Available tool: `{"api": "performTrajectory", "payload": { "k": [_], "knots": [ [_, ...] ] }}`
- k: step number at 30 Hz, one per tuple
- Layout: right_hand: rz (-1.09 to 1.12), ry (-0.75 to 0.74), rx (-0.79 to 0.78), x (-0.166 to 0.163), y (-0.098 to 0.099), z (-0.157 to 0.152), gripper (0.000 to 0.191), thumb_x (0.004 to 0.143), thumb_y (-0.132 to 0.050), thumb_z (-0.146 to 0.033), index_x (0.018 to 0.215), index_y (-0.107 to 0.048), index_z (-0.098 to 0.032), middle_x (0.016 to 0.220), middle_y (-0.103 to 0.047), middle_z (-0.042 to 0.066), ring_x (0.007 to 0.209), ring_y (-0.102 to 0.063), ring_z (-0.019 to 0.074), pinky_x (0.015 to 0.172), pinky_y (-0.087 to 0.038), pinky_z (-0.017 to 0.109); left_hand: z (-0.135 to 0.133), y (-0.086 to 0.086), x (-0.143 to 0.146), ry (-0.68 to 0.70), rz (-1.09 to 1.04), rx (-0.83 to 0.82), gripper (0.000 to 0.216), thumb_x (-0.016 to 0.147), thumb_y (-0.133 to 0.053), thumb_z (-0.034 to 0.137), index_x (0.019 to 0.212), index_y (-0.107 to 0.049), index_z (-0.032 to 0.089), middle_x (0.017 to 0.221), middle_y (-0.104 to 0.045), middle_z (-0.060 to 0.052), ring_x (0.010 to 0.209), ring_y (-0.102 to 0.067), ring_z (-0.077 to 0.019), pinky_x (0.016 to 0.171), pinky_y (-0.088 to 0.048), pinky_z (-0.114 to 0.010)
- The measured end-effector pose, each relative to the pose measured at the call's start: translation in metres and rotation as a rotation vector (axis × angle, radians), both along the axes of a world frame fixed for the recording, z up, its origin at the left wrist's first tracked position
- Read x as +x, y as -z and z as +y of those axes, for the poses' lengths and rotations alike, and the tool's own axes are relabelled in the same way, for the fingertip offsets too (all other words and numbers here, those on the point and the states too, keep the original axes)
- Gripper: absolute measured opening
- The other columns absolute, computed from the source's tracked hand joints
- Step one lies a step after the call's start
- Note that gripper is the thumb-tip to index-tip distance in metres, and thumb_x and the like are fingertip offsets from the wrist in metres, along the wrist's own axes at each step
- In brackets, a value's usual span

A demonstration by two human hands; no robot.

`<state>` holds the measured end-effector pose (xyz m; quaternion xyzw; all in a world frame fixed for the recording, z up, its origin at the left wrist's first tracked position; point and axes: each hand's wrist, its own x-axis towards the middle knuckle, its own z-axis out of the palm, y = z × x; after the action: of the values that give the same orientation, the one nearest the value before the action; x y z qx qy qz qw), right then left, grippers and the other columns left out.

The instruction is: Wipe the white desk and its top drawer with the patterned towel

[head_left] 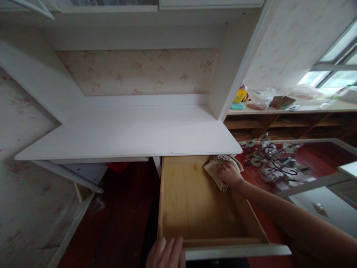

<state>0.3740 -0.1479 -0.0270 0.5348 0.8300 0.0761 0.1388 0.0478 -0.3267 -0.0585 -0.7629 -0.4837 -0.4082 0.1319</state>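
Note:
A wooden drawer (181, 197) with a white front is pulled out from under the white desk (145, 130). My left hand (166, 254) is closed over the top edge of the drawer front, near its left corner. At the far right corner of the drawer, my right hand (229, 175) grips a beige cloth (214, 170) with a patterned part. That cloth lies against the drawer's right side and partly over its rim. My right fingertips are partly sunk in its folds.
A chandelier (272, 158) lies on the red wooden floor (122, 212) to the right. Behind it, a low shelf unit (251, 121) bears plastic bags and a yellow packet (240, 96). White furniture (320, 201) stands at the right edge. A hutch rises above the desk.

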Motion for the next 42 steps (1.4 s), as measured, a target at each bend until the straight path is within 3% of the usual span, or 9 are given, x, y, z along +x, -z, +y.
{"api": "performTrajectory", "payload": {
  "k": [11, 16, 21, 25, 28, 31, 35, 39, 42],
  "knots": [
    [0.070, 0.232, -0.366, -0.011, -0.044, -0.114, 0.030, 0.074, -0.051, -0.004, 0.085, -0.073, -0.020, 0.082, -0.073, 0.013, 0.081, -0.070, 0.0315, 0.061, -0.044, 0.034, -0.002, 0.001, -0.008, 0.066, 0.060, -0.033, 0.018, 0.082, -0.056, 0.017, 0.091, -0.071, 0.020, 0.072, -0.071, -0.002, 0.068, -0.057, -0.0169, 0.073, -0.041, -0.033],
    [0.377, 0.287, -0.664, 0.003, -0.057, -0.110, 0.029, 0.068, -0.053, -0.006, 0.082, -0.072, -0.024, 0.081, -0.074, 0.008, 0.079, -0.070, 0.0251, 0.061, -0.042, 0.028, -0.002, -0.002, -0.006, 0.067, 0.057, -0.030, 0.017, 0.082, -0.056, 0.016, 0.088, -0.071, 0.019, 0.069, -0.069, -0.002, 0.063, -0.056, -0.0147, 0.069, -0.041, -0.031],
    [0.669, 0.311, -0.586, -0.022, -0.080, -0.084, 0.032, 0.067, -0.050, -0.007, 0.087, -0.068, -0.025, 0.082, -0.072, 0.003, 0.076, -0.067, 0.0181, 0.065, -0.041, 0.023, -0.002, -0.006, -0.004, 0.068, 0.026, -0.051, 0.017, 0.083, -0.055, 0.017, 0.087, -0.070, 0.020, 0.067, -0.067, -0.002, 0.063, -0.056, -0.0146, 0.068, -0.041, -0.030],
    [0.992, 0.335, -0.683, -0.072, -0.063, -0.081, 0.033, 0.063, -0.048, -0.008, 0.088, -0.066, -0.021, 0.081, -0.069, 0.000, 0.074, -0.063, 0.0154, 0.063, -0.042, 0.021, 0.000, -0.015, -0.005, 0.098, 0.002, -0.001, 0.018, 0.083, -0.052, 0.015, 0.088, -0.069, 0.019, 0.062, -0.064, -0.001, 0.058, -0.052, -0.0139, 0.062, -0.038, -0.030],
    [1.393, 0.603, -0.942, -0.114, -0.031, -0.088, 0.032, 0.055, -0.051, -0.011, 0.083, -0.065, -0.018, 0.068, -0.064, -0.002, 0.064, -0.060, 0.0151, 0.053, -0.041, 0.020, 0.001, -0.021, -0.008, 0.136, 0.055, -0.009, 0.017, 0.082, -0.052, 0.012, 0.089, -0.067, 0.017, 0.058, -0.058, 0.000, 0.053, -0.049, -0.0131, 0.056, -0.035, -0.030],
    [1.497, 0.747, -1.049, -0.155, -0.008, -0.095, 0.034, 0.056, -0.050, -0.017, 0.088, -0.063, -0.017, 0.065, -0.063, -0.001, 0.059, -0.060, 0.0166, 0.049, -0.044, 0.022, 0.001, -0.024, -0.010, 0.162, 0.101, -0.014, 0.018, 0.082, -0.050, 0.012, 0.089, -0.066, 0.017, 0.056, -0.054, 0.001, 0.051, -0.048, -0.0129, 0.054, -0.034, -0.030],
    [1.662, 0.858, -1.141, -0.199, -0.004, -0.094, 0.034, 0.057, -0.049, -0.018, 0.088, -0.061, -0.015, 0.068, -0.065, 0.004, 0.064, -0.065, 0.0202, 0.057, -0.052, 0.028, 0.002, -0.024, -0.009, 0.154, 0.028, 0.000, 0.019, 0.080, -0.050, 0.010, 0.085, -0.066, 0.018, 0.055, -0.055, 0.001, 0.049, -0.047, -0.0128, 0.053, -0.032, -0.031],
    [1.788, 0.922, -1.059, -0.210, -0.013, -0.082, 0.031, 0.060, -0.049, -0.017, 0.088, -0.060, -0.014, 0.069, -0.066, 0.004, 0.064, -0.065, 0.0196, 0.058, -0.051, 0.028, 0.003, -0.025, -0.009, 0.174, 0.005, 0.008, 0.022, 0.078, -0.050, 0.007, 0.087, -0.067, 0.018, 0.054, -0.057, 0.001, 0.049, -0.047, -0.0125, 0.053, -0.032, -0.030],
    [1.608, 0.697, -0.768, -0.200, -0.026, -0.075, 0.030, 0.066, -0.047, -0.015, 0.092, -0.061, -0.016, 0.077, -0.068, 0.003, 0.069, -0.064, 0.0186, 0.062, -0.051, 0.027, 0.001, -0.026, -0.009, 0.184, -0.014, 0.026, 0.025, 0.075, -0.050, 0.003, 0.087, -0.066, 0.018, 0.054, -0.059, 0.002, 0.047, -0.048, -0.0115, 0.052, -0.035, -0.028]
  ]
}}
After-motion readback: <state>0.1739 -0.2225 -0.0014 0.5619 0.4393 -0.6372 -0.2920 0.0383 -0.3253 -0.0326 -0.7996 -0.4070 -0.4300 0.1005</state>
